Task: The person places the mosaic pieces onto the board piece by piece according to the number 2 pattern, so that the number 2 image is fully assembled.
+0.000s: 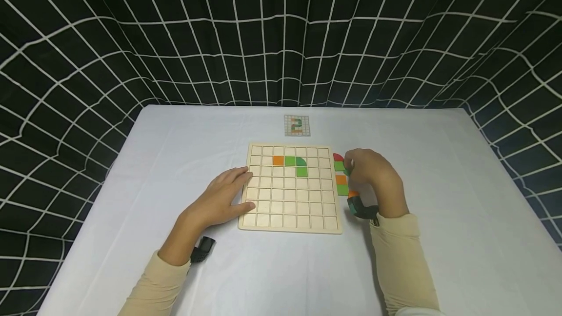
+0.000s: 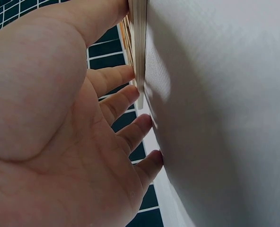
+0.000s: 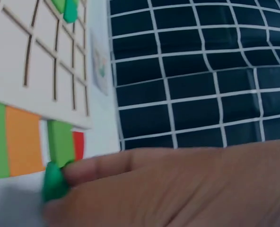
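Note:
A pale wooden grid board [image 1: 285, 199] lies on the white table. In its upper part sit an orange square tile [image 1: 278, 160], a green square tile [image 1: 290, 161], a dark green quarter-round tile [image 1: 301, 161] and another green square tile [image 1: 302, 171] below that. My left hand [image 1: 219, 196] rests at the board's left edge, thumb and fingertips touching it, fingers spread. To the right of the board, my right hand [image 1: 373, 167] pinches a dark green tile [image 3: 55, 182] between thumb and finger. Its full outline is partly hidden by the fingers.
Beside the board's right edge lie a red rounded tile [image 1: 338, 157], a green tile [image 1: 339, 166], an orange tile [image 1: 341, 179] and one more green tile [image 1: 342, 190]. Behind the board lies a small card [image 1: 297, 125] with a gridded, 2-shaped pattern. Dark white-lined cloth [image 1: 263, 38] surrounds the table.

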`<state>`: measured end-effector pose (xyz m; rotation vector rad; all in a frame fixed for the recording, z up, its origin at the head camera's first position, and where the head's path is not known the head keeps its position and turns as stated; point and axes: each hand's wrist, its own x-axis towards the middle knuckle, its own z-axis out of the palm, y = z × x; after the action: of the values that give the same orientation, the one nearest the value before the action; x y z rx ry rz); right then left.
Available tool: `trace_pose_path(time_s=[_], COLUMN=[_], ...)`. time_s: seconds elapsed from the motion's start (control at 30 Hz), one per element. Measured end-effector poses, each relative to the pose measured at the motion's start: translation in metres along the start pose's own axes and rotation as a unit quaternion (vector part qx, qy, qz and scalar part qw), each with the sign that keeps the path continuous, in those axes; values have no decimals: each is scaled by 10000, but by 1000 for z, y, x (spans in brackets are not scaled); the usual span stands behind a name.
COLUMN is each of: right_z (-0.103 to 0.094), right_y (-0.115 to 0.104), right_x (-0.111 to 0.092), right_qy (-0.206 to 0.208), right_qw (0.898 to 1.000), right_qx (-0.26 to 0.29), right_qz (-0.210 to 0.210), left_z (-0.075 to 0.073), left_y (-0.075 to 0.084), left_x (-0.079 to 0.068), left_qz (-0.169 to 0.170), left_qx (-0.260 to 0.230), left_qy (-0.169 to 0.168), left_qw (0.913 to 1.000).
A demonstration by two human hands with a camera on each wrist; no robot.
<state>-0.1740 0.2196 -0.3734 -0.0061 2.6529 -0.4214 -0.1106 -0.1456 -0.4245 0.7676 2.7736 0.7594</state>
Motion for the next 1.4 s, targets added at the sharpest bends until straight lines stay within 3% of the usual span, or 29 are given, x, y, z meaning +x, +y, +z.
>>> trace_pose_path(time_s=[0.2,0.37,0.87,1.4], right_z=[6,6,6,8], right_y=[11,14,14,9], right_x=[10,13,14,16], right_qy=[644,963,827,854], right_qw=[9960,9922,9950,9953], right_qx=[226,511,458,310], right_qz=[-581,-604,-316,-337], left_z=[1,1,0,0], left_y=[0,0,0,1], left_x=[0,-1,-1,0], left_qz=[16,-3,26,-61], left_qx=[-3,-5,3,17], left_qy=[0,-3,-10,-36], left_qw=[10000,10000,10000,10000])
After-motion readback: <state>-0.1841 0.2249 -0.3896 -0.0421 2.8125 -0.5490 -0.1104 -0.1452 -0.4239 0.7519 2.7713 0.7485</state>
